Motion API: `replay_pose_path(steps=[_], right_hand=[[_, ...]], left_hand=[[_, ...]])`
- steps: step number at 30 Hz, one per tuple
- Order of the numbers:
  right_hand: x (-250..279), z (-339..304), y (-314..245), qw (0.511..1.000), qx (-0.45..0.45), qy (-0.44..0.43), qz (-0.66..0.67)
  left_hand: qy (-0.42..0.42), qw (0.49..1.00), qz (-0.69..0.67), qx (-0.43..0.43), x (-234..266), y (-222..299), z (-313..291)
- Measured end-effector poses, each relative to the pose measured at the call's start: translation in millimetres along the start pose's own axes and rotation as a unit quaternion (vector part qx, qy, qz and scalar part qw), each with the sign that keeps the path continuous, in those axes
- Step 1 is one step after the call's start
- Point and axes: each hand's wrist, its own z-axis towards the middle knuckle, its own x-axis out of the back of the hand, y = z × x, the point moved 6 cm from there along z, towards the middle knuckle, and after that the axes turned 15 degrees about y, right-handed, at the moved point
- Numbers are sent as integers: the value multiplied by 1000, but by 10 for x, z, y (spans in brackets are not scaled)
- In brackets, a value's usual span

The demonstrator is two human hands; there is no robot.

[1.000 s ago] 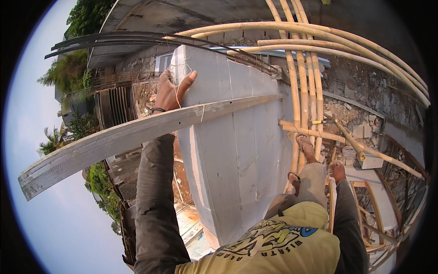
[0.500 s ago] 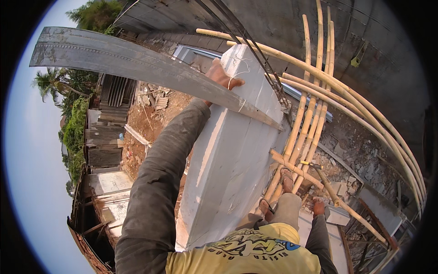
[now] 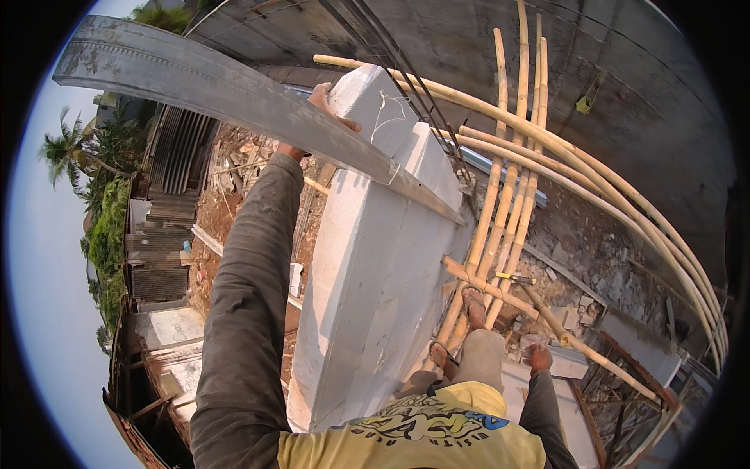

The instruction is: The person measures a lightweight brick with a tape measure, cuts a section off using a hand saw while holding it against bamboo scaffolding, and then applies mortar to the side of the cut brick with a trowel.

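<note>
Left hand (image 3: 322, 117) grips long grey plank (image 3: 234, 94) lying across top of white pillar (image 3: 375, 258), far left. Right hand (image 3: 537, 358) low near right, by bamboo poles (image 3: 500, 227); grip unclear.

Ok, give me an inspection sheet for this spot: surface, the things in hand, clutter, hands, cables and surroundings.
Surface: white plastered column, top edge reached by the long straightedge.
Things in hand: long grey metal straightedge laid slanting across the column top.
Clutter: rubble and broken stone on the ground below.
Hands: left hand up at the straightedge, fingers curled round it; right hand low beside the bamboo, grip cannot be told.
Cables: thin wire loop on the column top; dark steel rods rising past it.
Surroundings: bamboo scaffold poles, corrugated roofs, palm trees.
</note>
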Motion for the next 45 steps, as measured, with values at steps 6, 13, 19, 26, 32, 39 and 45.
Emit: replay_pose_path(steps=[6, 13, 19, 26, 32, 39, 45], right_hand=[[-217, -156, -138, 998, 31, -8, -52], [-117, -30, -78, 998, 49, -31, -6], [-82, 160, 128, 998, 51, -22, -32], [-116, 34, -40, 894, 362, 58, -257], [-937, -1226, -1034, 969, 206, -130, -35], [-1651, -5021, -2519, 747, 482, -449, 93], [-2108, -6667, -2201, 554, 559, -613, 62]], left_hand=[[64, 994, 53, -67, 611, -1064, 425], [130, 985, 108, 28, 1346, -525, -559], [204, 976, 54, 61, 2202, -758, -1568], [293, 948, -80, 100, 3188, -910, -3039], [335, 890, -262, 167, 3819, -809, -4230], [324, 816, -446, 175, 3880, -773, -5302], [323, 839, -421, 122, 3753, -505, -5868]])
